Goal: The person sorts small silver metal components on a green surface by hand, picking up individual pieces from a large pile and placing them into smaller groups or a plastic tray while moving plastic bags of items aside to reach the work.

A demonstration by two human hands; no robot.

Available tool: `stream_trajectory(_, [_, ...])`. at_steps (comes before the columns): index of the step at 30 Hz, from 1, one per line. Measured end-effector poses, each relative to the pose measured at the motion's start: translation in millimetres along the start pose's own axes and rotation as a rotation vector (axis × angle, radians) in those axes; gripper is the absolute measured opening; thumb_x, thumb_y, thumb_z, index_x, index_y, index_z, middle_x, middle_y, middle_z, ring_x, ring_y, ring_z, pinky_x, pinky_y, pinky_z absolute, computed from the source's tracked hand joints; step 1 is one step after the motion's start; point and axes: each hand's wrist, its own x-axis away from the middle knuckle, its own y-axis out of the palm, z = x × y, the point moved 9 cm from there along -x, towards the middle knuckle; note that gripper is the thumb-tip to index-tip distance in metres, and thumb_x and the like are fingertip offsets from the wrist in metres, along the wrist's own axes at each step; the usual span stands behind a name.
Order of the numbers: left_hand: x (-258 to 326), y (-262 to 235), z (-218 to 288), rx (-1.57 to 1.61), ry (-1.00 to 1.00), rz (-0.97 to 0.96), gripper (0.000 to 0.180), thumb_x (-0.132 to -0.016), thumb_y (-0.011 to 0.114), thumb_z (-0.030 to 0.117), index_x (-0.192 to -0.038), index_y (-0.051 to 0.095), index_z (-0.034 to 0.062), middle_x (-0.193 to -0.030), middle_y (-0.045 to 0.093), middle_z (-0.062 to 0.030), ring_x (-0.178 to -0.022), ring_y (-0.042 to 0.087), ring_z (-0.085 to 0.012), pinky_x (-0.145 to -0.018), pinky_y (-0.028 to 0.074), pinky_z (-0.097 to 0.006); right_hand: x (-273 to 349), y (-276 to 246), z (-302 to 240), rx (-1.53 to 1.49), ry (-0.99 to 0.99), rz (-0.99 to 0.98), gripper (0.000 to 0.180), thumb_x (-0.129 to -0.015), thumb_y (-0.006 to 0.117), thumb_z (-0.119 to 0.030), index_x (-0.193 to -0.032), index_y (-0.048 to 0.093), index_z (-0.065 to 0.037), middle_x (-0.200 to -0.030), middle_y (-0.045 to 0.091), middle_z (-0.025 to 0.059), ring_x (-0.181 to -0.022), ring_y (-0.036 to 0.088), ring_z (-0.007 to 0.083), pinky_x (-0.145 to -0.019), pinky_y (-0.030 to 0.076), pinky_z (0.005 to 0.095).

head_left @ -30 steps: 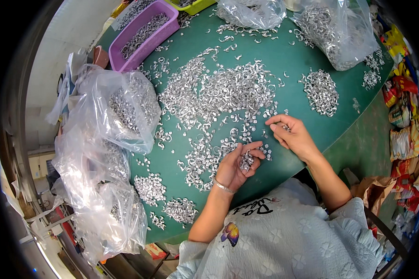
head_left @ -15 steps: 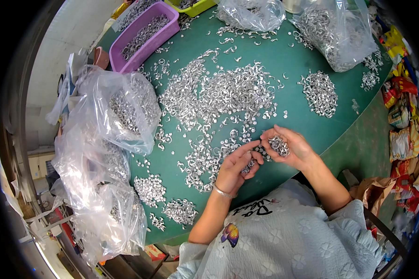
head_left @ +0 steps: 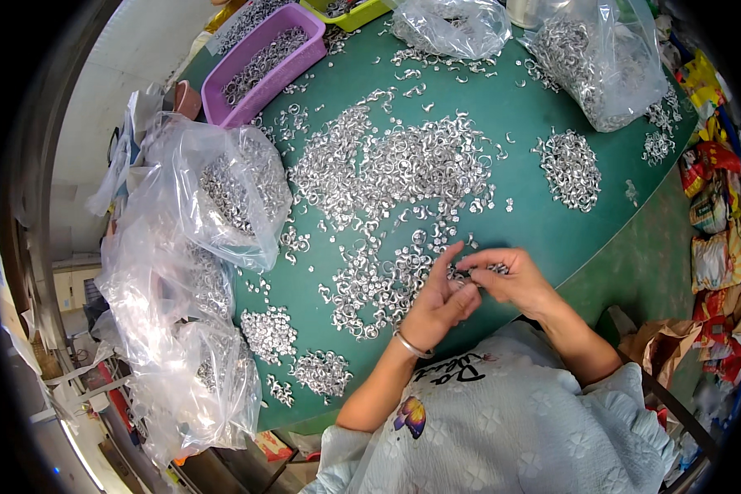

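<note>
Small curved silver metal pieces (head_left: 428, 160) lie in a broad heap on the green table (head_left: 543, 239). A looser spread of them (head_left: 362, 296) reaches to my left hand (head_left: 443, 306), which wears a bracelet. Its index finger points up, while the thumb and the other fingers curl together; what they hold is hidden. My right hand (head_left: 514, 284) is closed around a cluster of metal pieces (head_left: 497, 268) that shows over the curled fingers. Its fingertips meet the left hand's fingers just above the table's near edge.
Clear plastic bags of pieces (head_left: 230, 193) crowd the left side; another bag (head_left: 593, 66) stands far right. A purple bin (head_left: 263, 66) and a yellow-green bin (head_left: 350, 12) sit at the back. Separate piles lie right (head_left: 570, 169) and near left (head_left: 319, 373). Colourful packets (head_left: 712, 206) line the right.
My right hand has turned over from palm-up cupping and curled its fingers toward the left hand. The left hand has shifted slightly right, and the pieces in it no longer show.
</note>
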Motion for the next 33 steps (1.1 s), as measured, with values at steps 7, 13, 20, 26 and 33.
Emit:
stream_trajectory(7, [-4,2,3,-0.22,0.04,-0.007,0.078,-0.084,0.057,0.0,-0.144,0.007,0.0101,-0.081,0.056,-0.0061,-0.066,0.049,-0.0079,-0.055,0.039,-0.019,-3,7,-21,0.266,-0.424,-0.069,0.013,-0.086,0.059,-0.006,-0.095,0.064,0.001,-0.074,0.061,0.0027,-0.063,0.056,0.007,-0.053,0.045,0.0213])
stream_trajectory(13, [-1,4,-4,-0.024,-0.084,-0.089,0.068,-0.089,0.052,0.004,-0.143,0.012,0.0116,-0.08,0.054,-0.0061,-0.058,0.042,-0.0061,-0.049,0.033,-0.017,4,11,-19,0.074,-0.26,-0.098,0.009,-0.088,0.054,-0.004,-0.092,0.058,0.004,-0.078,0.061,0.0051,-0.066,0.059,0.0098,-0.058,0.048,0.0228])
stream_trajectory(20, [-1,9,-8,0.063,-0.091,-0.138,0.059,-0.092,0.043,0.004,-0.142,0.014,0.0146,-0.082,0.053,-0.005,-0.056,0.037,-0.004,-0.048,0.03,-0.016,7,12,-15,0.099,-0.257,-0.09,0.01,-0.09,0.052,-0.005,-0.095,0.055,0.002,-0.078,0.058,0.0053,-0.061,0.057,0.0105,-0.054,0.046,0.0226])
stream_trajectory(26, [0,2,-3,0.162,-0.025,-0.017,0.045,-0.092,0.043,0.006,-0.135,0.033,0.0054,-0.078,0.051,-0.0052,-0.054,0.034,-0.0051,-0.044,0.025,-0.016,-2,-6,9,-0.458,0.008,-0.078,0.01,-0.091,0.052,-0.013,-0.094,0.054,-0.003,-0.078,0.054,0.0046,-0.052,0.044,0.0076,-0.045,0.035,0.0195])
stream_trajectory(33, [9,-50,-18,0.43,0.054,0.302,0.032,-0.096,0.044,0.026,-0.087,0.059,0.0,-0.062,0.043,-0.001,-0.048,0.033,-0.0056,-0.039,0.022,-0.018,-27,-49,-7,-0.214,-0.049,0.131,0.013,-0.085,0.061,-0.015,-0.085,0.058,-0.002,-0.06,0.05,0.0,-0.047,0.042,0.0095,-0.042,0.033,0.0227])
